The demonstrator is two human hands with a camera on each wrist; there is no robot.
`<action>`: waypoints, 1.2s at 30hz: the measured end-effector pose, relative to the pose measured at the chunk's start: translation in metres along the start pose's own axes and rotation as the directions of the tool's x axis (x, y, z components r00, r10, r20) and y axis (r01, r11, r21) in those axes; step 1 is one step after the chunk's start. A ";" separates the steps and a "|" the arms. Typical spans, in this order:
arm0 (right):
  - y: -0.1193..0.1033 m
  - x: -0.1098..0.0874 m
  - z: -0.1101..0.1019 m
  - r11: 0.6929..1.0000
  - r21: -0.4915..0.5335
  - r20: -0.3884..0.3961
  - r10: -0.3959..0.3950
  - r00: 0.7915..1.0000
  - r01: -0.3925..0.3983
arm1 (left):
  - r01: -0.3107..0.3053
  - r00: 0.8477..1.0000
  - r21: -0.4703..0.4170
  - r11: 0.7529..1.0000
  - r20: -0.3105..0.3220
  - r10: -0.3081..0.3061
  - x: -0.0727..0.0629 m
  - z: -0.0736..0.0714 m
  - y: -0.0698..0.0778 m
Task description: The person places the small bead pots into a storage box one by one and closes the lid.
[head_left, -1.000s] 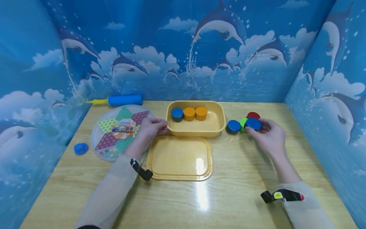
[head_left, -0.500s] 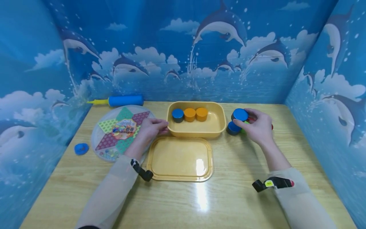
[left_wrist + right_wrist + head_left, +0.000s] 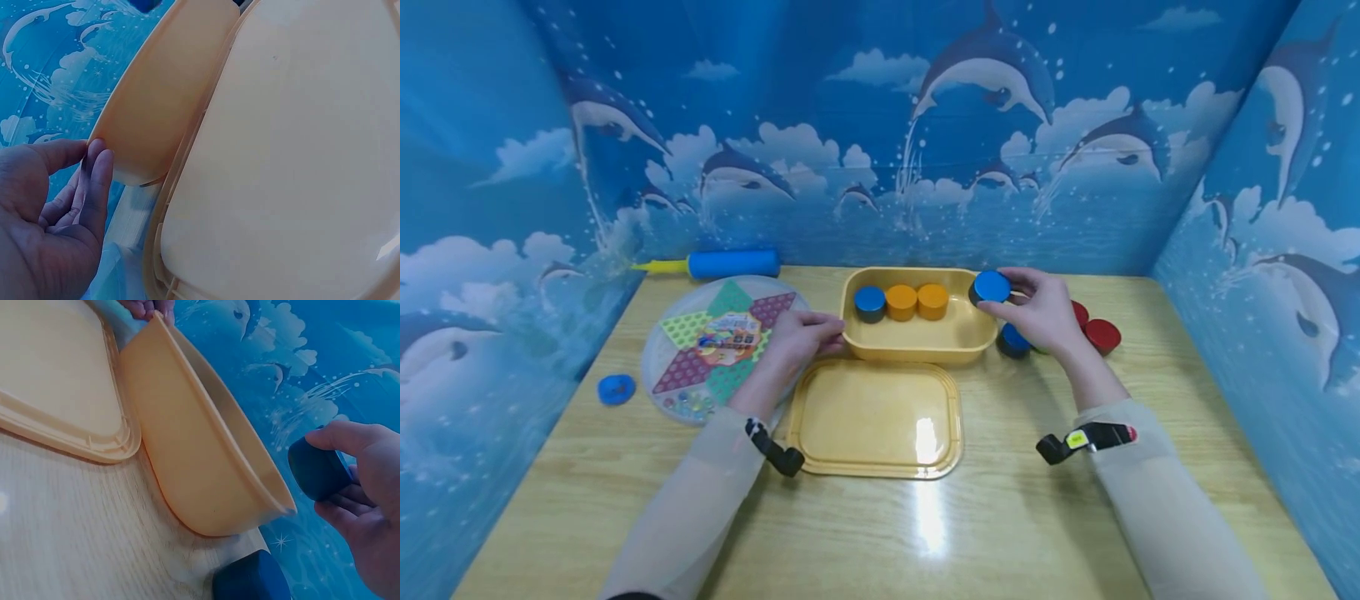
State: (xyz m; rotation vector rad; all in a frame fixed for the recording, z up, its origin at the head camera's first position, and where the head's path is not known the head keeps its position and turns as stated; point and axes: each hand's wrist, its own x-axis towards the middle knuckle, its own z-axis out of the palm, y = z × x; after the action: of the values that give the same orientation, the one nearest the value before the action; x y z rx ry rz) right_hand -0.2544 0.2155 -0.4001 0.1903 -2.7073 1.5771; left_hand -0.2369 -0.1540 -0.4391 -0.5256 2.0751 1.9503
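Observation:
My right hand (image 3: 1039, 312) holds a short blue cylinder (image 3: 990, 287) between thumb and fingers, over the right end of a yellow plastic box (image 3: 917, 353). The right wrist view has this cylinder (image 3: 314, 470) just beyond the rim. At the box's left end my left hand (image 3: 801, 337) pinches the rim, as the left wrist view confirms. Inside the box, a blue cylinder (image 3: 870, 303) and two orange cylinders (image 3: 902, 302) stand in a row. Another blue cylinder (image 3: 1013, 341) is on the table beneath my right hand, partly covered by it.
Two red cylinders (image 3: 1103, 335) lie right of my right hand. A yellow lid (image 3: 876, 417) lies before the box. Left are a star-patterned game board (image 3: 726, 337), a blue and yellow pump (image 3: 733, 264) and a small blue object (image 3: 616, 389). Dolphin-printed sheeting (image 3: 880, 133) surrounds the table.
My right hand has carried the blue cylinder leftward from the group on the table to over the box's right end. The left hand has stayed at the rim.

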 end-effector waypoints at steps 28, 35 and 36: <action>-0.005 0.048 0.015 0.893 -0.369 0.421 -0.088 0.903 0.259 | -0.042 0.999 -0.065 0.997 0.007 0.043 0.002 0.001 -0.004; -0.015 0.054 0.016 0.831 -0.455 0.506 -0.054 0.861 0.320 | -0.018 1.000 -0.035 0.999 0.001 0.018 0.002 0.002 -0.002; -0.016 0.055 0.017 0.825 -0.462 0.518 -0.047 0.854 0.325 | -0.014 1.000 -0.031 0.999 0.000 0.014 0.002 0.002 -0.002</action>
State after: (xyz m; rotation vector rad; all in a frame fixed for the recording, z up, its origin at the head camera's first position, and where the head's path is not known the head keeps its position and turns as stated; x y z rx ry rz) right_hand -0.3062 0.1875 -0.3910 0.9328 -3.2285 0.7233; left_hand -0.2378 -0.1526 -0.4416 -0.5189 2.0563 1.9933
